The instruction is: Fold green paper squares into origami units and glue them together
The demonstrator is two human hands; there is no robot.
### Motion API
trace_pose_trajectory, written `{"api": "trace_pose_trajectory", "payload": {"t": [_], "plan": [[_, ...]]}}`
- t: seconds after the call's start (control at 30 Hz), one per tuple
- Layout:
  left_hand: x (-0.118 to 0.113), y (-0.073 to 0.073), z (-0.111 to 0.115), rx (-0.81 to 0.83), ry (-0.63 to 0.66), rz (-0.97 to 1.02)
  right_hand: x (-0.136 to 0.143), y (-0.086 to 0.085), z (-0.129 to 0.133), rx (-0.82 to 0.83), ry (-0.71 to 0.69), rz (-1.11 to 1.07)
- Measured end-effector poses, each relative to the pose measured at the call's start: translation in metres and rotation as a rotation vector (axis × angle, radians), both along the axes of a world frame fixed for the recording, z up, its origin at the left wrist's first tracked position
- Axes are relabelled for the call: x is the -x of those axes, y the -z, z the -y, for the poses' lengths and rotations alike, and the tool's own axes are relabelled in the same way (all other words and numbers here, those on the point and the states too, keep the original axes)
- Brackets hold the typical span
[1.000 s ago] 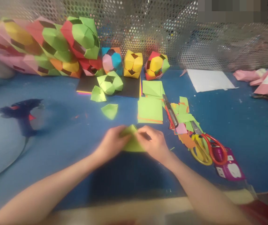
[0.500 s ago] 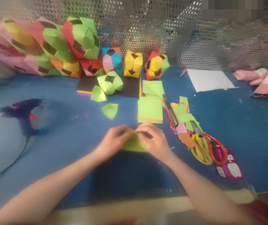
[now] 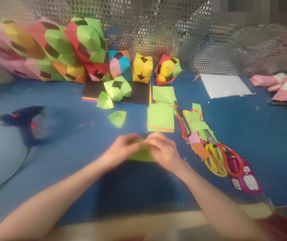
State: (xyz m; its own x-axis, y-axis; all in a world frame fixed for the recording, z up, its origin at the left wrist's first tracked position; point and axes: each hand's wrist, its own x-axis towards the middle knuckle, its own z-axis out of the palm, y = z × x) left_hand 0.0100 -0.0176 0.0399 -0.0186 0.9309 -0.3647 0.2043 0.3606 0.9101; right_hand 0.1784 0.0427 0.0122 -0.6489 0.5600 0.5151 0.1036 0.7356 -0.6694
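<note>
A green sheet of paper [image 3: 142,155] lies low over the blue table, its far edge under my fingers. My left hand [image 3: 124,146] pinches that edge from the left. From the right, my right hand [image 3: 165,149] grips the same edge, and the fingertips of both hands meet near the middle. Fingers cover the fold itself, so its shape is hidden. Just beyond my hands sits a stack of green paper squares [image 3: 161,117]. A folded green paper piece [image 3: 117,119] rests to its left, near a partly built green paper ball [image 3: 118,89].
A glue gun [image 3: 23,122] with its cord lies at the left. To the right are a box cutter [image 3: 182,118], paper scraps [image 3: 199,126], scissors [image 3: 230,159] and a purple packet [image 3: 246,177]. Finished paper balls [image 3: 142,68] line the perforated metal screen [image 3: 196,40]. White paper [image 3: 225,86] lies farther back.
My fingers have shifted slightly along the paper's far edge, the left thumb moving inward to meet the right fingers. The things on the table stay where they were.
</note>
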Motion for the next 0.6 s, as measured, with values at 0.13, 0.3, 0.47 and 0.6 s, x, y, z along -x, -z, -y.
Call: {"api": "trace_pose_trajectory", "payload": {"t": [0.13,0.3,0.47,0.6], "plan": [[-0.001,0.007,0.000,-0.072,0.011,-0.057,-0.001,0.001,-0.002,-0.086,-0.016,0.056],[0.000,0.012,0.001,-0.127,-0.026,-0.122,-0.001,-0.001,-0.002,-0.099,-0.063,0.048],[-0.001,0.010,0.002,-0.159,-0.039,-0.186,0.002,-0.001,0.000,0.081,0.056,0.053],[-0.002,0.010,0.003,-0.175,-0.041,-0.234,0.003,0.000,0.000,0.182,0.093,0.097]]}}
